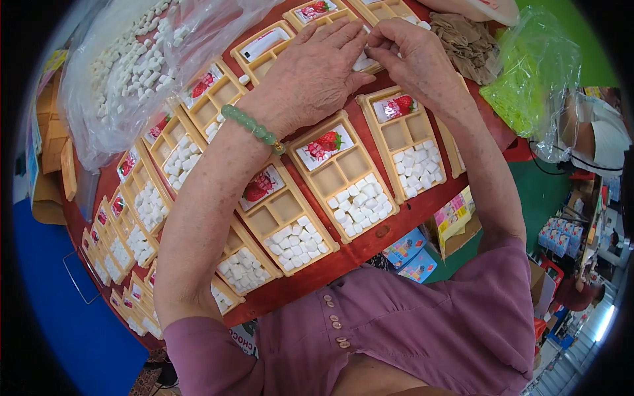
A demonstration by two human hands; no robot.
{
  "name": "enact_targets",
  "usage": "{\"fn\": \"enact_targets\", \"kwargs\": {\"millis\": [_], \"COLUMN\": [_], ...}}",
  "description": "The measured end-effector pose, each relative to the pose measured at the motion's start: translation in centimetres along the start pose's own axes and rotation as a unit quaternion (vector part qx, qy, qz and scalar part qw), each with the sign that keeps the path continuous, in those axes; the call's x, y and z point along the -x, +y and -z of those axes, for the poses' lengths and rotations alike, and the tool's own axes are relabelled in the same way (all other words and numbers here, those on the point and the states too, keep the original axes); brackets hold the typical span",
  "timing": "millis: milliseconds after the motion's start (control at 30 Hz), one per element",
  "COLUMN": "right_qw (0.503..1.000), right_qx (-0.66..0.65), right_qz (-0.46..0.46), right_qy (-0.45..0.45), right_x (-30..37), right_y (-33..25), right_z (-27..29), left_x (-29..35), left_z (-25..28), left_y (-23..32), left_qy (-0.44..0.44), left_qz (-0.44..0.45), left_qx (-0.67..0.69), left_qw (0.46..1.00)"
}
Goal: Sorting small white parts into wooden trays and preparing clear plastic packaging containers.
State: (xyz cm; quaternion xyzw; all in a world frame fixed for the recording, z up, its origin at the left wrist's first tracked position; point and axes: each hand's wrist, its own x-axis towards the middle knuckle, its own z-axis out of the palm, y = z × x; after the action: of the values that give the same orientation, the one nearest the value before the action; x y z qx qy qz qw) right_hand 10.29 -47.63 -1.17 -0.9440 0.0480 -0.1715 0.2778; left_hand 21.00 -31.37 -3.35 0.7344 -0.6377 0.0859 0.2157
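Note:
My left hand (pixel 320 76) lies flat with fingers stretched over a beige compartment tray at the far side, wearing a green bead bracelet (pixel 249 125). Beside it, my right hand (pixel 411 58) has its fingers curled and pinched just over white marshmallows (pixel 362 63) in that tray; whatever is between the fingertips is hidden. Closer to me stands a row of similar trays (pixel 328 179). Each shows a strawberry-printed sachet (pixel 325 145) at its far end, bare compartments in the middle and a heap of marshmallows (pixel 360 206) at the near end.
A large clear plastic bag (pixel 198 30) of loose marshmallows lies at the far left of the red table (pixel 380 235). More filled trays (pixel 109 231) crowd the left. Brown crumpled material (pixel 464 39) and a clear-and-green plastic bag (pixel 535 63) sit at the right.

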Motion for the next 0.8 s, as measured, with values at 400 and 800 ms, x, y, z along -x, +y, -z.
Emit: {"fn": "enact_targets", "kwargs": {"millis": [400,800], "right_qw": [0.998,0.991], "right_qx": [0.026,-0.073], "right_qz": [-0.013,-0.092], "right_qy": [-0.062,-0.066], "right_x": [-0.4,0.2], "right_y": [0.1,0.3], "right_z": [0.7,2.6], "left_x": [0.1,-0.5], "left_z": [-0.1,1.3], "left_y": [-0.2,0.4], "left_qy": [0.023,0.001], "left_qz": [-0.016,0.016], "left_qx": [0.011,0.089], "left_qw": [1.000,0.996]}}
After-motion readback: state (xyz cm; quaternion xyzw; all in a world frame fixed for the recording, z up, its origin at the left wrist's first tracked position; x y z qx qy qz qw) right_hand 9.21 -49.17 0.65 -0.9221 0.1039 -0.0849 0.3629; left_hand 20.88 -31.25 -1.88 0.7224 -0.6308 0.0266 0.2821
